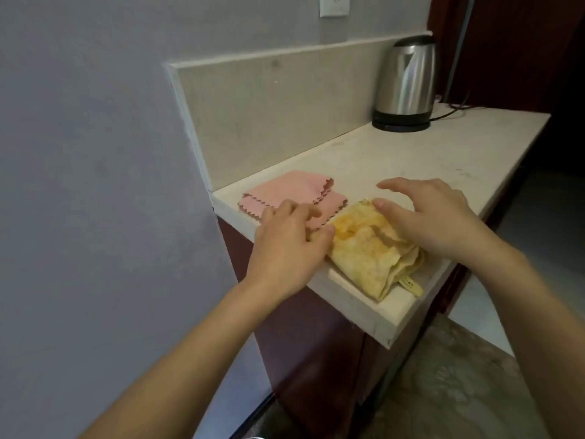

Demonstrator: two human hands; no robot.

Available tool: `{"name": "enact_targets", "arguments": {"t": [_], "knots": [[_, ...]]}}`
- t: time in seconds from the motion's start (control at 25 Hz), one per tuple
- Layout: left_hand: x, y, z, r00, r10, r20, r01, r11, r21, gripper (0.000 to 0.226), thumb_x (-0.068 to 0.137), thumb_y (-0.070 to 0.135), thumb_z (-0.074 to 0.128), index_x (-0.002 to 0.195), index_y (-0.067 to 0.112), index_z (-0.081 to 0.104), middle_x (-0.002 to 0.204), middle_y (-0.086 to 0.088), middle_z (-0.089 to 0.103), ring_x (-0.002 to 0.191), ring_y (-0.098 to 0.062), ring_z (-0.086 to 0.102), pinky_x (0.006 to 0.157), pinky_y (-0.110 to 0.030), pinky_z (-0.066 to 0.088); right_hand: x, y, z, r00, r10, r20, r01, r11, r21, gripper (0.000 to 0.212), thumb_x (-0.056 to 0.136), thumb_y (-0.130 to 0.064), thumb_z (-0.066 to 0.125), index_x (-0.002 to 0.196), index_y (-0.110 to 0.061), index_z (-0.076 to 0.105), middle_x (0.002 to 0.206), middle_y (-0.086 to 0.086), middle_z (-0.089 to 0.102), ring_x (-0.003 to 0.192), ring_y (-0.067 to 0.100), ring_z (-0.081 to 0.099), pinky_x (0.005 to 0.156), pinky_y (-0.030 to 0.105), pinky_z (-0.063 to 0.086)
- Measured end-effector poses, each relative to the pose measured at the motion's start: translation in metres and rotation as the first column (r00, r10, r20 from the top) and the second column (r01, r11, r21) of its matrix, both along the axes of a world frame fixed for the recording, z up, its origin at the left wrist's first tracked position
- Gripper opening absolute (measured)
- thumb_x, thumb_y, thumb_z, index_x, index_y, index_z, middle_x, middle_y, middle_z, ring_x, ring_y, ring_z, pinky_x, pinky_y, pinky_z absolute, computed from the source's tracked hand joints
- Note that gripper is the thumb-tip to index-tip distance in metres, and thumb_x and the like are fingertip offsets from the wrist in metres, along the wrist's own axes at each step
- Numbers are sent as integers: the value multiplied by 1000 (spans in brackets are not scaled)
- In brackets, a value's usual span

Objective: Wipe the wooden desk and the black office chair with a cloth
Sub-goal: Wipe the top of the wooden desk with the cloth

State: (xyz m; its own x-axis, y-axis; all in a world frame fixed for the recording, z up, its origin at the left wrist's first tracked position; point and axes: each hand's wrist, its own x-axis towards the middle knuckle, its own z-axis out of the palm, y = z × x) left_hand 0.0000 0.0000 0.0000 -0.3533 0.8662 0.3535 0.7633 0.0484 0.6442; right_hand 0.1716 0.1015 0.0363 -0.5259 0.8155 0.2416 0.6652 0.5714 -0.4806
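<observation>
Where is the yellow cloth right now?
The yellow cloth lies crumpled at the counter's near edge, right of the pink cloth, between both hands.

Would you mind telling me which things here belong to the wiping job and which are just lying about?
For the job:
- yellow cloth, crumpled on the counter edge
- left hand and right hand, both at the yellow cloth
- pink cloth, possibly a spare

Lying about:
- kettle on its base
- counter
- wall socket

Shiny steel kettle (406,80); matt stone counter (443,160); crumpled yellow cloth (367,248).
</observation>
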Motion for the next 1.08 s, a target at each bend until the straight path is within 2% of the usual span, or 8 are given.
{"name": "enact_targets", "arguments": {"t": [0.12,0.2,0.36,0.52,0.64,0.76,0.92,1.08], "knots": [[6,6,-5,906,102,-411,-131,990,-44,52,82,61,39,116,27,59,102,11,47,95,-12,27,85,-32,25,7,7,-10,967,-63,248,71,997,-22,88,74,-78,22,146,-29,26,144,3,43,136,27,31,110,46,24],[10,8,-6,874,125,-469,-160,986,-36,50,83,61,41,113,27,60,100,11,47,93,-12,24,81,-30,19,13,0,-19,970,-29,239,50,995,-83,95,67,-83,23,147,-32,21,145,1,41,138,25,26,114,48,15],[22,5,-3,958,141,-248,-139,990,25,24,83,39,62,104,26,59,90,15,41,93,-12,27,81,-28,23,17,-21,-28,997,-20,-74,14,997,-73,67,79,-56,57,139,-36,35,131,-4,53,122,21,44,107,46,31],[44,-16,-1,996,40,76,-53,985,166,13,87,15,61,93,23,52,95,14,55,95,-11,48,80,-27,40,14,-47,-35,961,47,-271,-31,997,65,50,83,-29,67,129,-32,48,111,-14,51,110,9,48,96,30,40],[50,-47,2,905,-81,417,-53,952,300,17,91,6,58,91,22,53,80,19,62,77,0,59,66,-21,48,4,-73,-38,914,133,-384,-80,986,149,46,82,-20,67,125,-29,54,103,-17,50,98,-5,43,79,5,34],[44,-93,0,856,-49,515,-188,898,397,18,91,4,58,87,20,52,73,16,57,69,-1,55,62,-16,45,-17,-114,-42,844,294,-449,-219,952,212,40,81,-11,68,117,-24,59,100,-12,57,95,-1,49,81,1,34],[13,-193,-16,796,134,591,-425,819,386,20,90,0,56,87,19,52,65,18,56,60,2,51,58,-12,42,-64,-197,-61,677,531,-510,-545,827,137,37,82,-9,69,117,-19,60,107,-10,60,102,-2,54,87,5,36],[-9,-335,-51,649,385,656,-693,655,301,22,90,0,56,89,21,53,66,19,58,61,2,52,58,-12,42,-114,-314,-89,498,668,-553,-830,552,-80,40,83,-16,70,120,-26,59,114,-13,61,108,-2,55,89,7,39]]}}
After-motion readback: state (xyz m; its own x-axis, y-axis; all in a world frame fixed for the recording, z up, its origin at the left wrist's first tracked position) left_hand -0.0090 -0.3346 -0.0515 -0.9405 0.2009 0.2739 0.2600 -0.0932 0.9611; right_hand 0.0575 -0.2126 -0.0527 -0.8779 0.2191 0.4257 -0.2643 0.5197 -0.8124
